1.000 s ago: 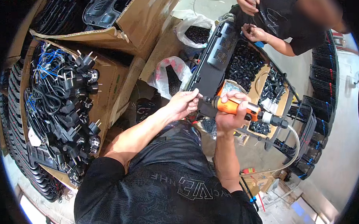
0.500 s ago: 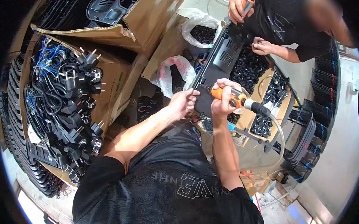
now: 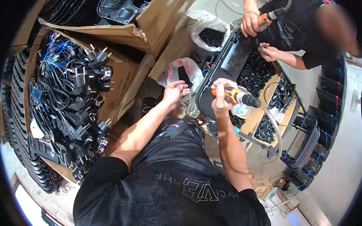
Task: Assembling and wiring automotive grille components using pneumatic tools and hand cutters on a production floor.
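My right hand (image 3: 221,99) is wrapped round an orange and black power screwdriver (image 3: 231,96), which has a clear hose at its rear end. The tool's front end is hidden behind my fingers, over the near part of a black plastic panel (image 3: 207,107) with vent slots. My left hand (image 3: 175,94) is left of the panel's edge, apart from it, above the white plastic bag with pink marks (image 3: 195,75). Its fingers are curled in toward the thumb; anything small between them cannot be made out.
A co-worker's hand (image 3: 250,24) grips another orange screwdriver (image 3: 264,21) across the bench. Cardboard trays (image 3: 264,92) hold many small black parts. At left, a carton holds black power cords with plugs (image 3: 79,102). Another white bag (image 3: 222,28) stands at the far side.
My left hand has drawn back leftward from the panel edge toward the bag. My right hand still holds the screwdriver. The co-worker's screwdriver has turned and come more into view.
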A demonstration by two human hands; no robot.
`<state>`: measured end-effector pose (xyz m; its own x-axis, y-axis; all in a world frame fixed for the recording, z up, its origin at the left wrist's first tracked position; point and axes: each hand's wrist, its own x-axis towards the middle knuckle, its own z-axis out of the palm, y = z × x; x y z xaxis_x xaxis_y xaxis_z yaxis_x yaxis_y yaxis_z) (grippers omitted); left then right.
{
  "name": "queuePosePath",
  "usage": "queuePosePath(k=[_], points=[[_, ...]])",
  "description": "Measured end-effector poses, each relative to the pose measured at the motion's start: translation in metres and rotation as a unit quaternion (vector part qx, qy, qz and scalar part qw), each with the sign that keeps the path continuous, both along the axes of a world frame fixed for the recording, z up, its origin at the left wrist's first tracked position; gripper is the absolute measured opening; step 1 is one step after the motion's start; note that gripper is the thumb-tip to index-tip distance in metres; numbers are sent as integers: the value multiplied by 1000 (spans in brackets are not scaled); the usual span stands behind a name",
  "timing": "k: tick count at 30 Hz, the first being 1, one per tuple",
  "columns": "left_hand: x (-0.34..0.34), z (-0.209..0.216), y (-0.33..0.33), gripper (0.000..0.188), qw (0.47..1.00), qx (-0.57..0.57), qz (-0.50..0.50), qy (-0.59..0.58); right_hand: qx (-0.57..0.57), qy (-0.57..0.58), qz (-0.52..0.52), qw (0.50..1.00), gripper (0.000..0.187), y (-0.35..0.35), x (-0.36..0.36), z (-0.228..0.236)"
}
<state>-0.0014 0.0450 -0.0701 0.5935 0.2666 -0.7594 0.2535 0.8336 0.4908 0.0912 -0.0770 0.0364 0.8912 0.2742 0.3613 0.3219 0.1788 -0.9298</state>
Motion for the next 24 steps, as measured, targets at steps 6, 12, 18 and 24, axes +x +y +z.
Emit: queuePosePath(k=[6, 12, 18, 24], points=[[12, -25, -2, 22, 982, 89, -165, 22, -90, -38, -24, 995, 18, -24, -16, 21], [39, -67, 6, 31, 812, 476, -324, 93, 25, 43, -156, 986, 18, -76, -68, 51], [101, -77, 20, 34, 699, 607, -375, 59, -28, 176, -318, 931, 17, -160, -154, 27], [217, -29, 45, 52, 735, 603, -306, -57, -92, 412, -490, 762, 33, -207, -217, -16]])
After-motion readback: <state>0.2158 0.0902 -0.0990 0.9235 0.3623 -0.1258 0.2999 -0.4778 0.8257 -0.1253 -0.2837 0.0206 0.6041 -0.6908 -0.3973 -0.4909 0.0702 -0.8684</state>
